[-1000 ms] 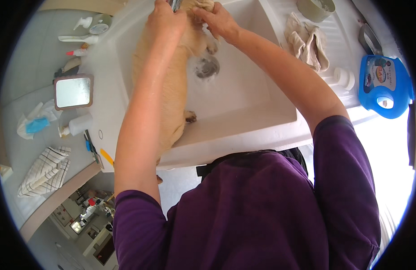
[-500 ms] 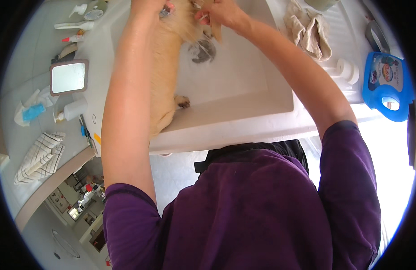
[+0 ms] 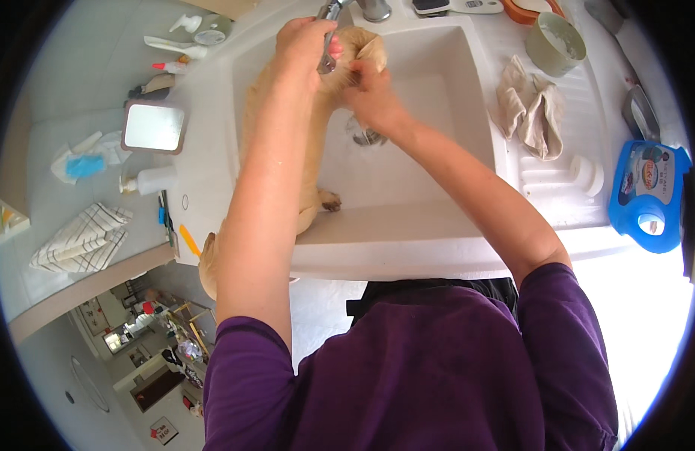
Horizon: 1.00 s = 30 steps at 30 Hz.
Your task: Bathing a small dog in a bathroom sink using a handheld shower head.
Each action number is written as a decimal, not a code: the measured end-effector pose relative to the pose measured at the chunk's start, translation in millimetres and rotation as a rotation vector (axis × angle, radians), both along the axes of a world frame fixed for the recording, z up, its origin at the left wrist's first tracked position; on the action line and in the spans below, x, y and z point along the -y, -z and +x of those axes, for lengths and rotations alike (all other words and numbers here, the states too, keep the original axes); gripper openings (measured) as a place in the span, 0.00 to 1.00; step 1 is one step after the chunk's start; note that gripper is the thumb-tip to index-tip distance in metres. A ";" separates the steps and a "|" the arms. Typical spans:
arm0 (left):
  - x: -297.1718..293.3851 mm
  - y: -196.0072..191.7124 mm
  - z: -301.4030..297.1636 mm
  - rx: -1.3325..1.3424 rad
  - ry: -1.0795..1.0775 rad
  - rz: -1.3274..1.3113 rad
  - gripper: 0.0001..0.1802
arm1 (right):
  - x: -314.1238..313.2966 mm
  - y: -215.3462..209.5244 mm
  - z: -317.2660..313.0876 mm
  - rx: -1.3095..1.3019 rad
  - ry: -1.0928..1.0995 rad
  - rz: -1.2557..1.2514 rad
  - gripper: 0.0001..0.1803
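Note:
A tan, short-haired dog [image 3: 311,161] is in the white sink [image 3: 407,218], its head toward the far side and one dark-tipped paw over the basin floor. My left hand [image 3: 306,46] is closed around a chrome faucet spray head [image 3: 328,56] beside the dog's head. At the dog's neck and cheek, the curled fingers of my right hand [image 3: 376,98] press into the fur; the fingertips are partly hidden. The drain [image 3: 362,134] shows just below that hand. My left forearm covers much of the dog's back. Its tail [image 3: 208,267] hangs over the sink's front edge.
The chrome faucet base [image 3: 374,9] stands at the far edge. On the right are a beige cloth [image 3: 539,113], a green tub [image 3: 558,45] and a blue jug [image 3: 648,195]. A mirror [image 3: 154,126], white bottle [image 3: 156,180] and checked cloth [image 3: 84,237] lie left.
The view has shifted, bringing the faucet base and dog's head into sight. Both hands remain at the dog's head end, the left one still holding the spray head.

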State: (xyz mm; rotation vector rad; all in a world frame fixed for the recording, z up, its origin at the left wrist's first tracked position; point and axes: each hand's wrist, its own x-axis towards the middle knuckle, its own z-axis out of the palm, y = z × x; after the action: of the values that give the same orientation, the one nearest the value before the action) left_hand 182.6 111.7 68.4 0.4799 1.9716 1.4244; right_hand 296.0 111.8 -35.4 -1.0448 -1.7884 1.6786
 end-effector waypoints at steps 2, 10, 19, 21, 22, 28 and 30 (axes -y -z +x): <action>-1.0 -0.1 9.6 0.023 -0.012 0.044 0.11 | -21.1 -0.2 5.9 0.041 -0.100 0.101 0.15; 40.6 17.4 23.0 0.379 -0.063 0.256 0.17 | -57.2 -33.8 33.1 -0.058 -0.523 0.094 0.12; 44.9 21.0 32.3 0.772 0.155 0.265 0.24 | -32.3 -39.3 54.9 -0.044 -0.821 -0.158 0.13; 44.4 26.0 35.6 0.810 0.153 0.362 0.24 | -34.3 -28.4 59.1 -0.076 -0.854 -0.158 0.12; 42.3 27.6 35.5 0.813 0.154 0.364 0.24 | -36.8 -23.3 60.6 -0.108 -0.893 -0.155 0.12; 29.9 43.8 28.3 0.709 -0.122 0.533 0.20 | -63.1 -21.3 58.8 -0.063 -0.889 0.370 0.12; 21.1 40.9 37.1 0.629 -0.185 0.486 0.17 | -74.9 -30.2 35.3 0.147 -0.961 0.668 0.11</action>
State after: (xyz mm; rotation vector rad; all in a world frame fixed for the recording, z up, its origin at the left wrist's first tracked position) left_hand 219.7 90.6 27.5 0.0281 1.1916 1.8952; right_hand 331.4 186.8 -5.2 0.0336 -2.9135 1.2097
